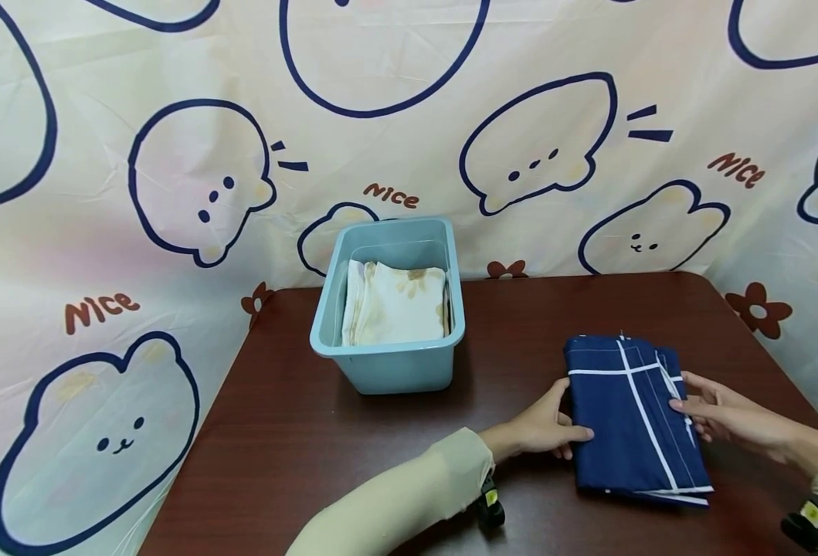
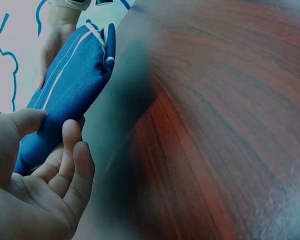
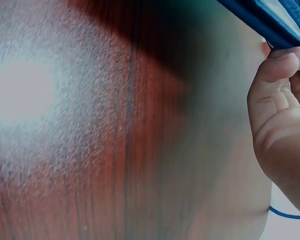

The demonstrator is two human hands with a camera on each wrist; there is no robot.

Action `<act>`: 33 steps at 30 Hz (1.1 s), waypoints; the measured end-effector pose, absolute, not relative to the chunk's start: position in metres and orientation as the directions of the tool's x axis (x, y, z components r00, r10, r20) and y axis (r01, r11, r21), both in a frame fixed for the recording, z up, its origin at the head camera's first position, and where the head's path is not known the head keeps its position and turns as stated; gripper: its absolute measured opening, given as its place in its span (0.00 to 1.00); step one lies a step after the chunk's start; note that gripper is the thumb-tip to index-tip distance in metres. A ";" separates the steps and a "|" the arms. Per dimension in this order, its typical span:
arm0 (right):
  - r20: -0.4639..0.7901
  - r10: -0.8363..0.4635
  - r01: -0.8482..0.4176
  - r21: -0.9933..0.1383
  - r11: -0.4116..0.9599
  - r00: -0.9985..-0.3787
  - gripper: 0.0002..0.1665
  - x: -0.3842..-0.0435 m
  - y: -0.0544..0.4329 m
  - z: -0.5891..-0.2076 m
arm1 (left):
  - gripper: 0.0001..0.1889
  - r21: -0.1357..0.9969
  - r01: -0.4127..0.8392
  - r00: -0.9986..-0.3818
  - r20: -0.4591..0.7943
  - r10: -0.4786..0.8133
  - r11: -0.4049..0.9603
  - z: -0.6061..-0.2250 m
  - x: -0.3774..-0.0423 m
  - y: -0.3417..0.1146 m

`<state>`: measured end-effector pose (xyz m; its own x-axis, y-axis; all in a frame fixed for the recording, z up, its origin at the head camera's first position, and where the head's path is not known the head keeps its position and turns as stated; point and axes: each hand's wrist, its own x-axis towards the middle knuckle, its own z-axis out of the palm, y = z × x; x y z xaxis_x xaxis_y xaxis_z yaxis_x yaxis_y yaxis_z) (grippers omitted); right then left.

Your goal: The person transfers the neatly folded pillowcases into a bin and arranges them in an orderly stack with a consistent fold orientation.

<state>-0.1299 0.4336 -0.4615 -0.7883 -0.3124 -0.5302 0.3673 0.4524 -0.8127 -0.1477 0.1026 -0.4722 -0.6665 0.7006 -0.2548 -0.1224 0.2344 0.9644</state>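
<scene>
A folded navy cloth [image 1: 624, 432] with white stripes is held between both hands over the right part of the table. My left hand [image 1: 537, 425] grips its left edge, thumb on top and fingers underneath. In the left wrist view the cloth [image 2: 77, 82] shows as a thick folded bundle between thumb and fingers of the left hand [image 2: 45, 195]. On the opposite edge, my right hand [image 1: 735, 417] pinches the layers near a white cord. The right wrist view catches the right hand [image 3: 285, 115] with its thumb against the cloth's corner [image 3: 270, 22].
A light blue plastic bin [image 1: 395, 367] stands at the back left of the dark brown table [image 1: 276, 463]. Folded white cloth [image 1: 409, 305] with tan marks sits inside it. Behind the table hangs a printed curtain [image 1: 381, 162] with bear drawings.
</scene>
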 end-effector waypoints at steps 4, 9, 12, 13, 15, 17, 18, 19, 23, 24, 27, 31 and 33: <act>-0.510 -0.322 0.353 -0.828 0.436 -0.798 0.49 -0.130 0.429 -0.458 | 0.42 0.965 -0.105 -0.671 -0.246 0.699 0.239 -0.470 -0.149 0.098; -0.509 -0.329 0.356 -0.832 0.427 -0.795 0.49 -0.132 0.422 -0.454 | 0.42 0.965 -0.096 -0.671 -0.245 0.700 0.246 -0.469 -0.151 0.091; -0.496 -0.340 0.341 -0.840 0.423 -0.799 0.49 -0.133 0.419 -0.452 | 0.42 0.964 -0.090 -0.677 -0.245 0.694 0.252 -0.469 -0.153 0.089; -0.488 -0.345 0.332 -0.844 0.421 -0.802 0.48 -0.133 0.418 -0.451 | 0.42 0.963 -0.086 -0.681 -0.245 0.690 0.257 -0.469 -0.153 0.088; -0.473 -0.353 0.319 -0.853 0.414 -0.807 0.47 -0.133 0.416 -0.450 | 0.42 0.961 -0.080 -0.686 -0.246 0.685 0.265 -0.468 -0.154 0.086; -0.460 -0.357 0.307 -0.859 0.409 -0.813 0.46 -0.134 0.414 -0.448 | 0.43 0.959 -0.074 -0.688 -0.247 0.682 0.273 -0.467 -0.156 0.085; -0.456 -0.356 0.301 -0.860 0.411 -0.816 0.45 -0.134 0.413 -0.448 | 0.43 0.959 -0.073 -0.687 -0.247 0.683 0.273 -0.466 -0.156 0.084; -0.454 -0.352 0.299 -0.860 0.414 -0.818 0.44 -0.134 0.412 -0.447 | 0.43 0.959 -0.072 -0.687 -0.247 0.683 0.274 -0.465 -0.157 0.083; -0.434 -0.356 0.278 -0.868 0.412 -0.827 0.43 -0.134 0.409 -0.444 | 0.44 0.961 -0.070 -0.684 -0.242 0.688 0.268 -0.462 -0.158 0.080; -0.440 -0.352 0.286 -0.866 0.411 -0.826 0.43 -0.134 0.408 -0.443 | 0.44 0.961 -0.069 -0.682 -0.241 0.690 0.267 -0.461 -0.158 0.080; -0.443 -0.341 0.294 -0.865 0.407 -0.829 0.44 -0.135 0.405 -0.442 | 0.44 0.964 -0.065 -0.675 -0.232 0.700 0.257 -0.458 -0.159 0.078; -0.459 -0.289 0.316 -0.848 0.426 -0.840 0.46 -0.136 0.401 -0.440 | 0.44 0.965 -0.057 -0.670 -0.226 0.707 0.254 -0.455 -0.160 0.075; -0.459 -0.272 0.318 -0.843 0.433 -0.846 0.47 -0.136 0.399 -0.439 | 0.44 0.964 -0.056 -0.668 -0.229 0.708 0.259 -0.455 -0.161 0.073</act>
<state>-0.1362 0.3990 -0.4395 -0.8461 -0.2716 -0.4586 0.3182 0.4330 -0.8434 -0.1613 0.0730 -0.4551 -0.6682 0.7077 -0.2294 -0.0565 0.2592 0.9642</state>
